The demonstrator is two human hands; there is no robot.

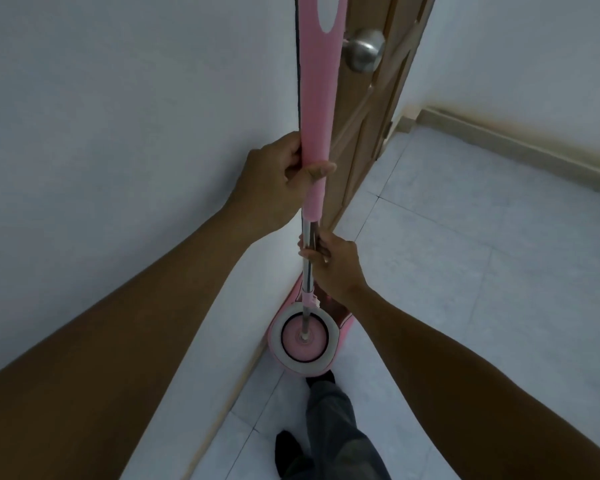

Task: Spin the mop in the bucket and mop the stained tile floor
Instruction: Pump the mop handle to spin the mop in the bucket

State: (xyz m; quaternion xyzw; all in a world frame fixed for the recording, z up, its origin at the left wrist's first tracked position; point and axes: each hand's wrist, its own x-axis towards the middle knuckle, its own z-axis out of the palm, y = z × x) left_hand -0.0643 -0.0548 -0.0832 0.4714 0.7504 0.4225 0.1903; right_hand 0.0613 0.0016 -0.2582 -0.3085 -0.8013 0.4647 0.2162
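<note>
From the head camera, looking steeply down, the mop stands nearly upright in the middle of the frame, its pink foam-covered handle running from 12 o'clock down toward the centre. The left hand is closed around the lower part of the pink grip, thumb across the front. Just below it, toward 6 o'clock, the right hand is wrapped around the bare metal shaft, fingers curled on the pole.

The shaft continues down into the pink mop bucket, which sits on the floor below the hands, at about 6 o'clock from them. The round pink mop head plate rests inside the bucket's white-rimmed spinner basket. The bucket stands against the white wall, which fills the 9 o'clock side.

At 1 o'clock a wooden door with a metal knob stands edge-on beside the handle. Pale tile floor spreads toward 3 o'clock, edged by a beige skirting. At 6 o'clock the person's trouser leg and dark-socked feet show, one foot touching or just beside the bucket's near edge.
</note>
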